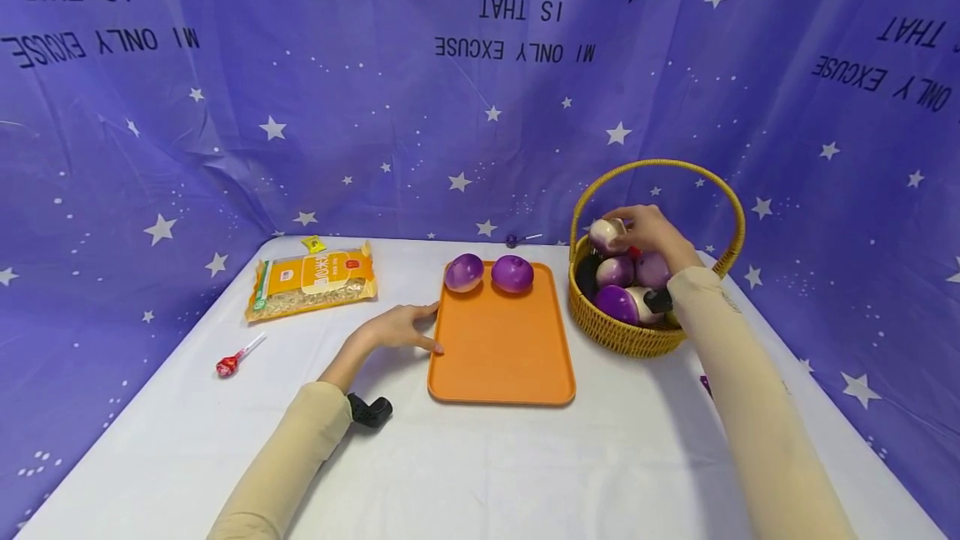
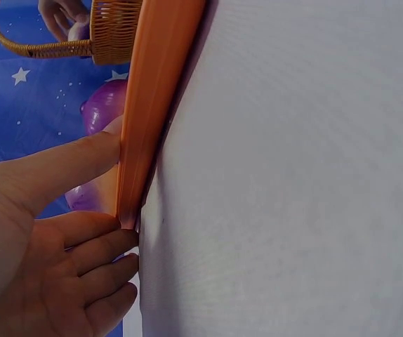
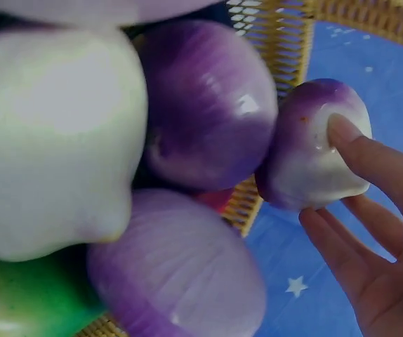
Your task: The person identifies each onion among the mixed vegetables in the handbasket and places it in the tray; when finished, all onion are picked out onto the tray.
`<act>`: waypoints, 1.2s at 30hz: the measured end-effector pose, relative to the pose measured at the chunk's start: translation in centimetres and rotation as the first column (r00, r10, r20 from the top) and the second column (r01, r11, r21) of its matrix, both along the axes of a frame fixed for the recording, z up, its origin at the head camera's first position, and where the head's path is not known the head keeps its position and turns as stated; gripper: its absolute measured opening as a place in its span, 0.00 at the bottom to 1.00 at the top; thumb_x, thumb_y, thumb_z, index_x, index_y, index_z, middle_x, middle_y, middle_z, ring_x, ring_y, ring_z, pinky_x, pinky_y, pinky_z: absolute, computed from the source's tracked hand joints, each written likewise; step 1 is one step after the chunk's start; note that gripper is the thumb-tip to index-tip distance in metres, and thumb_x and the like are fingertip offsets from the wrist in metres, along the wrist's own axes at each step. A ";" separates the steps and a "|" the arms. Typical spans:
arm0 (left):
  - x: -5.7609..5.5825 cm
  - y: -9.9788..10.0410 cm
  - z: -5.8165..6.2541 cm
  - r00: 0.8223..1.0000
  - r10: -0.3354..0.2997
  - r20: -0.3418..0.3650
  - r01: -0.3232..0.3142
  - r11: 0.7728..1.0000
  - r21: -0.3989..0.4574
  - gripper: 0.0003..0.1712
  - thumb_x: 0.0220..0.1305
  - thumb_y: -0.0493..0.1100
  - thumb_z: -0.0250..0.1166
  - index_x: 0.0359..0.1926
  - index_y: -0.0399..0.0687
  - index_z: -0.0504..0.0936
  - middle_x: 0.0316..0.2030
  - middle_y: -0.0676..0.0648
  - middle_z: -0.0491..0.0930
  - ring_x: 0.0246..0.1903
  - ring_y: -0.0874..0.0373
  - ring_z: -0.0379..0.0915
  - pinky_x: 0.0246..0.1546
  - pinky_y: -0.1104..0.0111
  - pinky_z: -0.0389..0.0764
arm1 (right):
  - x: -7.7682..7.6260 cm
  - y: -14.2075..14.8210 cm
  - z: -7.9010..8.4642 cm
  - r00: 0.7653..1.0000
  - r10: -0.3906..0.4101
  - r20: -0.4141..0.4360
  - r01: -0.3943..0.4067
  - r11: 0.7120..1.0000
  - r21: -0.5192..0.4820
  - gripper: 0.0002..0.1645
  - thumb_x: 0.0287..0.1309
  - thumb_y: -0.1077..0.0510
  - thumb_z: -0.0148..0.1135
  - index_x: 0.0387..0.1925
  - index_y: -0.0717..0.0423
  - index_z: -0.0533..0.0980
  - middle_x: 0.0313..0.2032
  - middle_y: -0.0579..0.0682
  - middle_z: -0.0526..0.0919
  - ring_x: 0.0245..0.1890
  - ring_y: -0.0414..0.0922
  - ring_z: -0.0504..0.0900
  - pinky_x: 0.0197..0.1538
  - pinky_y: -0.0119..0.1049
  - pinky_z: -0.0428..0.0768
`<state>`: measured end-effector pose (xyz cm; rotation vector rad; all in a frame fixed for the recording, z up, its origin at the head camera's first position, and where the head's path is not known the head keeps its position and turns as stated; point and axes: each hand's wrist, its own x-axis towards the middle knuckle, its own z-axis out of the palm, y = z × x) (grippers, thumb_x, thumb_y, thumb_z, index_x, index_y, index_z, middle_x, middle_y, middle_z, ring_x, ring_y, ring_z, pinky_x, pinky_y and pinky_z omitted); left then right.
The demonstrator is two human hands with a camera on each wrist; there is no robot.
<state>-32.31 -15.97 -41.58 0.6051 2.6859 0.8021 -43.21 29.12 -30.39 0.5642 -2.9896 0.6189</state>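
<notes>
My right hand pinches a purple-and-white onion between thumb and fingers, over the back left of the wicker basket. Below it, the basket holds several more purple and white onions; part of something green shows at the bottom of the right wrist view. On the left, my left hand touches the side of an orange tray, thumb and fingers spread along the rim. Two purple onions sit at the far end of the tray, side by side.
A yellow bag of grain lies at the back left, a small yellow sweet behind it. A red lollipop is at the left, a purple lollipop behind the tray. The basket's tall handle arches over my right hand.
</notes>
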 end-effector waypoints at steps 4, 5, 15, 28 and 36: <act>0.0 0.0 0.0 1.000 0.000 0.000 0.000 1.000 0.000 0.56 0.51 0.59 0.73 0.73 0.42 0.57 0.68 0.38 0.62 0.68 0.39 0.53 0.68 0.49 0.56 | 1.1 -0.3 0.7 0.996 0.051 -0.068 -0.050 0.999 0.012 0.31 0.54 0.61 0.70 0.59 0.63 0.74 0.56 0.71 0.74 0.53 0.67 0.75 0.55 0.58 0.73; 0.1 0.0 0.0 1.000 0.000 -0.002 0.000 1.000 0.000 0.56 0.51 0.59 0.73 0.73 0.42 0.57 0.68 0.38 0.62 0.68 0.39 0.53 0.68 0.49 0.56 | 1.4 -0.4 0.8 0.995 0.058 -0.082 -0.057 0.998 0.007 0.30 0.54 0.62 0.70 0.59 0.63 0.74 0.55 0.71 0.75 0.53 0.67 0.75 0.55 0.58 0.73; 0.0 0.1 0.0 1.000 0.007 -0.005 -0.007 1.000 -0.013 0.55 0.51 0.59 0.73 0.73 0.43 0.57 0.69 0.39 0.62 0.68 0.40 0.54 0.67 0.51 0.57 | 5.6 -2.1 0.4 0.974 0.056 -0.218 -0.083 0.990 -0.114 0.30 0.50 0.60 0.74 0.56 0.60 0.77 0.51 0.64 0.80 0.48 0.62 0.79 0.51 0.55 0.76; 0.0 0.0 -0.1 1.000 0.004 -0.005 -0.004 1.000 -0.013 0.55 0.52 0.60 0.72 0.73 0.43 0.57 0.69 0.38 0.61 0.68 0.40 0.53 0.68 0.50 0.56 | 11.0 -6.2 -0.8 0.933 0.114 -0.342 -0.197 0.956 -0.219 0.30 0.47 0.63 0.75 0.55 0.59 0.79 0.49 0.61 0.82 0.39 0.55 0.83 0.42 0.50 0.83; 0.1 0.0 0.1 1.000 -0.006 -0.009 0.006 1.000 -0.010 0.55 0.52 0.58 0.73 0.73 0.41 0.57 0.69 0.37 0.61 0.68 0.39 0.53 0.68 0.50 0.55 | 11.5 -10.2 -2.7 0.947 0.188 -0.260 -0.254 0.934 -0.250 0.30 0.48 0.63 0.74 0.56 0.55 0.79 0.48 0.57 0.83 0.42 0.53 0.82 0.44 0.48 0.83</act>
